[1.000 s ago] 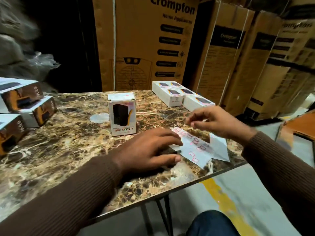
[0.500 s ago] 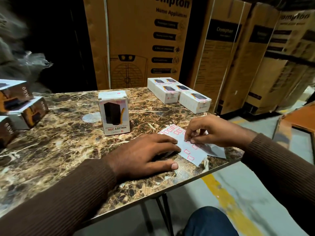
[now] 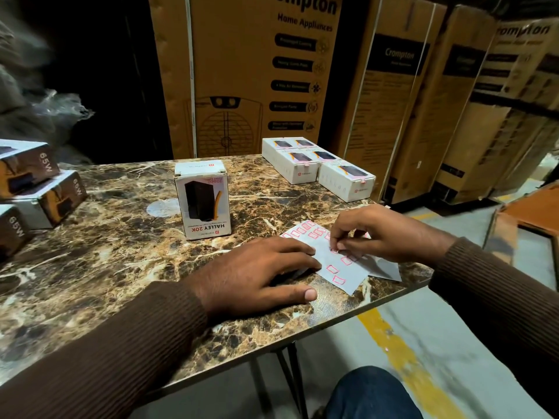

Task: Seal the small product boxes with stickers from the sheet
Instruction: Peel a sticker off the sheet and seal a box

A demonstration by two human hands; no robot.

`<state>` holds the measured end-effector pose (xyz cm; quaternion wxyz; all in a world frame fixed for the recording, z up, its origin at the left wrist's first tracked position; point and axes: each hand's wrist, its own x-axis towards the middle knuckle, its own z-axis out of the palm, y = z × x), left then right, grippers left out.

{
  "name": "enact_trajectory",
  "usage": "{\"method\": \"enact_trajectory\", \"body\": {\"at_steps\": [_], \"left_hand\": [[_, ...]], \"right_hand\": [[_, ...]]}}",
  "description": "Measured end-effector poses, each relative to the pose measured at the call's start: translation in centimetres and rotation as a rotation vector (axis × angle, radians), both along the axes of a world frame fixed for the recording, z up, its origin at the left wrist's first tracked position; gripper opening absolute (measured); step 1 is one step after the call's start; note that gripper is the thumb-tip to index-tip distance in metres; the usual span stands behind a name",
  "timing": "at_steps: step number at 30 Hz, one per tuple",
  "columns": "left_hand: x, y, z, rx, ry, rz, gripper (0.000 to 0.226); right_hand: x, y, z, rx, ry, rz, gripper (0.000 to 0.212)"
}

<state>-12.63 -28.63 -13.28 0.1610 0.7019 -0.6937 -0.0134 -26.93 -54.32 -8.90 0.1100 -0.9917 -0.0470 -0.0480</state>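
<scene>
Left hand (image 3: 260,276): flat, palm down, fingers straight (thumb stretched out).
Right hand (image 3: 384,234): fingers curled, tips pinched together.

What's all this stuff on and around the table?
Upright box: one, white, "HALLEY 20K", table centre.
Flat boxes: about five, white, far right corner.
65W boxes: three, brown and white, left edge.
Sticker sheet: one, white with pink stickers, near right edge.
Table: one, brown marble.
Cartons: several, brown cardboard, behind.
Left hand: flat, pressing the sheet.
Right hand: pinching a sticker.
</scene>
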Motion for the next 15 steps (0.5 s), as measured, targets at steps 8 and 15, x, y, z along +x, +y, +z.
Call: {"method": "enact_trajectory", "body": {"at_steps": [8,15], "left_hand": [[0.02,-0.07,0.08,0.005,0.004,-0.002,0.064],[0.05,-0.13,0.10,-0.001,0.017,-0.009,0.061]], "right_hand": [[0.14,-0.20,-0.61,-0.043,-0.009,-0.006,0.009],[0.20,0.19,-0.76,-0.093,-0.060,-0.030,0.007]]}}
